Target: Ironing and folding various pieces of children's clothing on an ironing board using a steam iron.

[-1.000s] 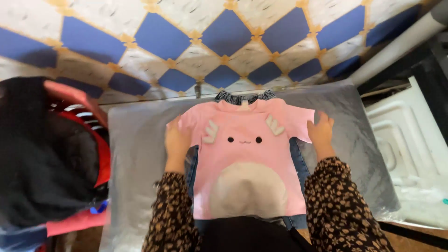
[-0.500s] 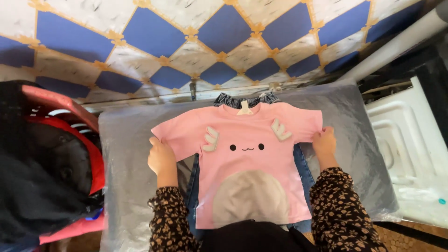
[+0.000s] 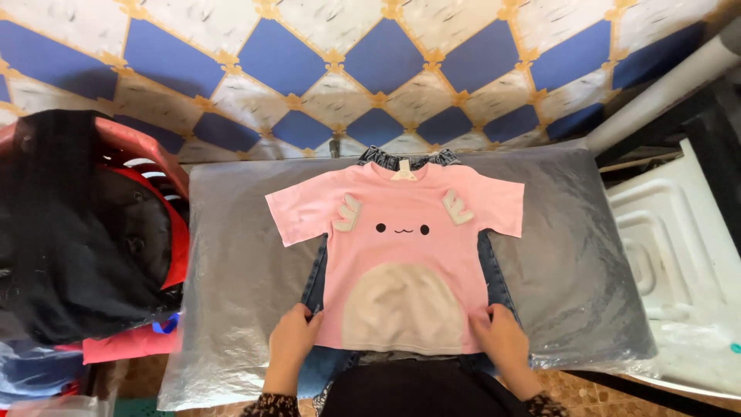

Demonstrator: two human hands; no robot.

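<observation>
Both hands slid down from the sleeves to the bottom hem since half a second ago, and the shirt looks flatter now. Going left to right: a red laundry basket [image 3: 166,166] stuffed with dark clothes [image 3: 69,239] sits off the left edge of the tabletop [image 3: 231,255], which is covered in grey plastic sheeting. Then the left hand [image 3: 292,340], fingers pinching the lower left corner of the pink t-shirt [image 3: 401,255]. That tee lies face up in the middle, long axis running away from the person, collar pointing to the tiled wall [image 3: 370,62], over a pair of jeans [image 3: 494,278]. The right hand [image 3: 502,338] presses the lower right corner, fingers curled on the hem. A white plastic panel [image 3: 679,255] sits far right.
</observation>
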